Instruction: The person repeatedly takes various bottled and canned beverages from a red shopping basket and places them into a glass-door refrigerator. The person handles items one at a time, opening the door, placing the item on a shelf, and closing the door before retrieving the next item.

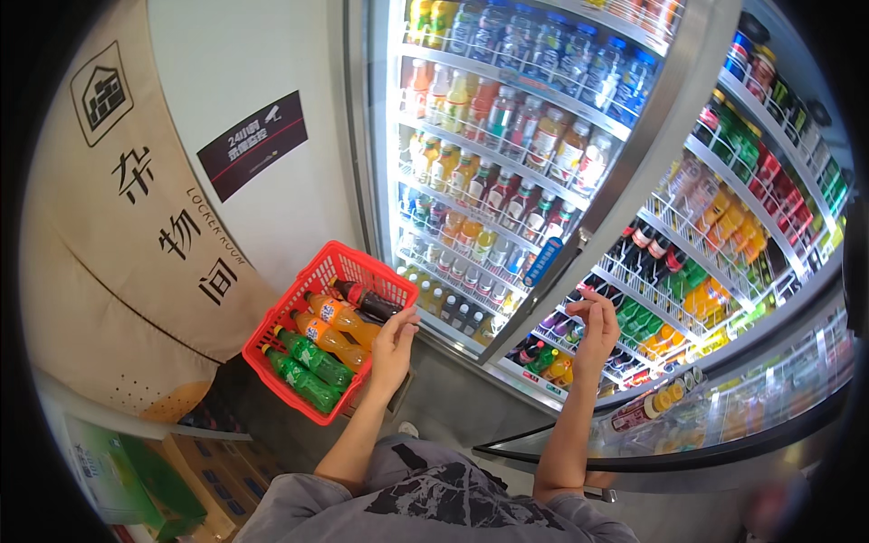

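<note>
A red plastic shopping basket stands left of centre, holding two green soda bottles, two orange soda bottles and dark cola. My left hand is at the basket's right edge, fingers loosely bent; nothing shows in it, and whether it touches the rim is unclear. My right hand is raised in front of the open right cooler section, fingers partly curled and holding nothing. Behind it are shelves of soda bottles. The glass cooler door stands swung out at the lower right.
A lit drink cooler with full wire shelves is behind the sliding or hinged frame at centre. A beige curtain hangs at left. Cardboard cartons and a green box stand lower left. Grey floor shows between basket and cooler.
</note>
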{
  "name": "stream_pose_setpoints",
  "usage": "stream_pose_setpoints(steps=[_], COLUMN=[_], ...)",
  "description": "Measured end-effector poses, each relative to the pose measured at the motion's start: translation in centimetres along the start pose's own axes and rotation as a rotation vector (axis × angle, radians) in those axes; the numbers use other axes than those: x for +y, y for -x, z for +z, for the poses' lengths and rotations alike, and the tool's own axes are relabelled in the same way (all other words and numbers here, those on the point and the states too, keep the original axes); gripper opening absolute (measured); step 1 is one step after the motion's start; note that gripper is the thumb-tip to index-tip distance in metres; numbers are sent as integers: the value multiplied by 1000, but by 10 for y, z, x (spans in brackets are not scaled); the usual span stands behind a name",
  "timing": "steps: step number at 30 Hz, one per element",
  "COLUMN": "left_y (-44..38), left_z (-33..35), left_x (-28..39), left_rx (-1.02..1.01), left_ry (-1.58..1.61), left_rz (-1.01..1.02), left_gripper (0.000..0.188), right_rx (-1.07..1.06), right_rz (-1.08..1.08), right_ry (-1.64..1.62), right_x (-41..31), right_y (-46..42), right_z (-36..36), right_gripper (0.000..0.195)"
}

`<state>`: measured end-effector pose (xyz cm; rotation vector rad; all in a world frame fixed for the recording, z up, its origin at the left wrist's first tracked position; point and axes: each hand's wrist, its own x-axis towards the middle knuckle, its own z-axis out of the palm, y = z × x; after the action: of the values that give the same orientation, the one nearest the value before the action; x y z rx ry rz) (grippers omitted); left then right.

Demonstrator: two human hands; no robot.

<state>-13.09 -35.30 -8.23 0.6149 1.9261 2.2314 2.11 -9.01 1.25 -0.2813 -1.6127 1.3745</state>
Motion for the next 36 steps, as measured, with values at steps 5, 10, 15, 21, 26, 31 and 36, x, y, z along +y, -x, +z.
stream_pose_setpoints(steps=[5,10,15,21,26,31,36], left_y=[-25,-41,-45,-43,-33,-21,-15], left_z=[-20,-44,-72,-99,-124,-127,-126], left_x=[-1,-4,-15,-27,-51,-61,-78], left_rx=[55,107,179,348,549,716,785], left_ry=[61,28,-9,77,92,121,102], left_rz=[1,-18,-24,-90,-187,-229,-278], left_gripper=[30,29,29,30,35,40,42], right_rx=[-133,-134,-331,-649,-874,-1100,-1198], right_rz=[-24,18,91,267,389,471,481], right_ry=[-24,-42,-66,-243,-305,-357,-264], right_x=[11,37,61,86,123,163,193], right_y=[-24,-39,-31,-10,3,18,31], right_z=[43,73,132,207,257,293,317], right_gripper=[30,30,29,26,23,23,29])
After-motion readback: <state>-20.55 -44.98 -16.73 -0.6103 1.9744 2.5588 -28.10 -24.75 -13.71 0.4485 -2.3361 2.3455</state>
